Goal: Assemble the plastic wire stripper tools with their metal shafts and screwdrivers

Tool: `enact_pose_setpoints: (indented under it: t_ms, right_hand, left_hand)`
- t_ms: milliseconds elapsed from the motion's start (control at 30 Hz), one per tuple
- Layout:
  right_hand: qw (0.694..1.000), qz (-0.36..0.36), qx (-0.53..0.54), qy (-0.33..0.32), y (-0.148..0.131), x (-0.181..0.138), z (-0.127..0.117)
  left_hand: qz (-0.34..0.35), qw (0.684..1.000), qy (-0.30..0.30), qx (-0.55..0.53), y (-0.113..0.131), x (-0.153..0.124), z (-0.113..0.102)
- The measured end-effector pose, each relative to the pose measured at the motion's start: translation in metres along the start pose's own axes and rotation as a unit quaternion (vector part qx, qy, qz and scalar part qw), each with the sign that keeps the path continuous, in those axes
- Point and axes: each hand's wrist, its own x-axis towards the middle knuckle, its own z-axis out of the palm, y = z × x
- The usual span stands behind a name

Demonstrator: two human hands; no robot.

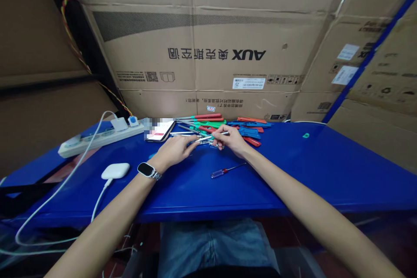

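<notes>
My right hand [232,140] is closed in a pinch round a slim silver metal tube [206,138] with a small green part by the fingertips. At the tube's left end, my left hand [177,150] has its thumb and fingers pressed together on it. Behind both hands lies a pile of long lighters or lighter parts, with red handles [208,117], blue casings [249,133] and bare metal tubes [184,134]. On the near side rests a small screwdriver [220,173] with a clear purplish handle and red collar. Fine detail between my fingers is hidden.
A phone [163,131] with a lit screen lies left of the pile. Further left are a white power strip [100,139] and a white earphone case [115,170] with cables. A small green piece [306,135] lies right. Cardboard [211,30] walls the back of the blue table [293,173].
</notes>
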Motion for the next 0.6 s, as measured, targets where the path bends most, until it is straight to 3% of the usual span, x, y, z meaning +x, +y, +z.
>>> enact_pose_setpoints:
  t_ms: [200,400,600]
  right_hand:
    - [0.988,0.045,0.122,0.079,-0.004,-0.002,0.016]
    - [0.996,-0.009,0.062,0.056,0.011,-0.002,0.040]
    - [0.999,-0.046,0.002,0.027,0.006,-0.004,0.037]
  left_hand:
    - [-0.031,0.999,0.007,-0.034,0.006,0.001,0.002]
    - [-0.052,0.996,0.005,-0.079,0.028,0.004,0.004]
    - [-0.049,0.996,0.005,-0.071,0.034,0.006,0.003]
